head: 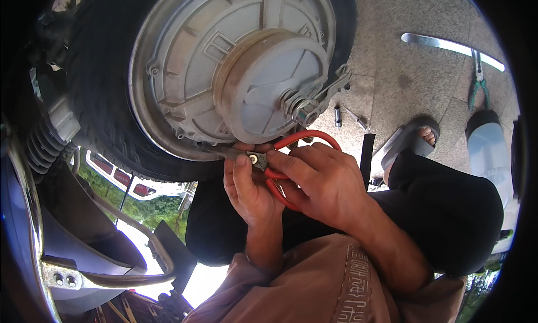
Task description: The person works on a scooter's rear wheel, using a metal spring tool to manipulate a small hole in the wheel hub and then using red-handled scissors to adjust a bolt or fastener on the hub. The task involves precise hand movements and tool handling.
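Note:
Both hands meet at the lower edge of a wheel's metal hub motor (189,83), which has a black rubber tyre (101,83) around it. My right hand (323,180) grips red-handled pliers (307,134), long-jawed and pointing left along the rim. My left hand (252,192) has its thumb and fingers around the pliers near the pivot. The jaw tips lie by the rim's lower edge; what they touch there cannot be made out. Above my right hand, a brake arm and axle nut (309,112) stick out from the round brake drum (273,87).
On the paving lie a socket (337,116), a thin pointed tool (356,117), a curved metal bar (445,43) and green-handled pliers (478,91). A clear bottle (489,146) is at right. A coil spring (44,150) and a bent metal tube frame (126,279) stand at left.

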The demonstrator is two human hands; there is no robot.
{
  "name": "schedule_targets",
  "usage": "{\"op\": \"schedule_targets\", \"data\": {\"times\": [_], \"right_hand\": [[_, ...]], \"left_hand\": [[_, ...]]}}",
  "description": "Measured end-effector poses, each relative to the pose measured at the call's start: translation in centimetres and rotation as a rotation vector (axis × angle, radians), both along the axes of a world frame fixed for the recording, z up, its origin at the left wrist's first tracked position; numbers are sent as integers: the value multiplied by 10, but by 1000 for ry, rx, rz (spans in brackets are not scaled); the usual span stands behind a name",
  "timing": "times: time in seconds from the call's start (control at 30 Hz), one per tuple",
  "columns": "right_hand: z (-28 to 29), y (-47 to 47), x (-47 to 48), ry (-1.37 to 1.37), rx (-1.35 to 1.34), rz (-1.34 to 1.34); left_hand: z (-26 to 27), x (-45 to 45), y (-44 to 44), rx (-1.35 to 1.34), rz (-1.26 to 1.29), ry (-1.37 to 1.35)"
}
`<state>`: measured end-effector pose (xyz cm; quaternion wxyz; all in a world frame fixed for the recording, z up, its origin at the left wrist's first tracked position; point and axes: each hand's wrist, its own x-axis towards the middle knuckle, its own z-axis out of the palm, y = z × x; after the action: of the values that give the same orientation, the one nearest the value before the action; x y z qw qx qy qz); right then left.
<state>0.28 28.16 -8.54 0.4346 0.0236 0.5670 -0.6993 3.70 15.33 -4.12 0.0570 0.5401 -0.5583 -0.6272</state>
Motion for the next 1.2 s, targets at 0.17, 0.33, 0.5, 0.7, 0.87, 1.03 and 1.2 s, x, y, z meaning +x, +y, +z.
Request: {"op": "schedule_targets", "data": {"times": [0.17,0.33,0.5,0.7,0.87,1.03,1.2], "right_hand": [[-3,-3,8,42,22,-2],[5,-1,9,-142,-69,-17],[10,-3,6,-205,-75,-76],[8,2,0,74,65,17],[7,6,-6,3,29,7],[9,7,-10,117,78,35],[9,5,-7,-80,-6,-31]], "left_hand": [[4,-2,3,-168,-117,-126],[10,-4,0,-160,-112,-178],[18,-7,-1,-115,-133,-201],[8,-4,3,-67,-1,-139],[10,-7,5,-132,-79,-149],[14,-12,8,-152,-102,-177],[14,-13,6,-177,-110,-203]]}}
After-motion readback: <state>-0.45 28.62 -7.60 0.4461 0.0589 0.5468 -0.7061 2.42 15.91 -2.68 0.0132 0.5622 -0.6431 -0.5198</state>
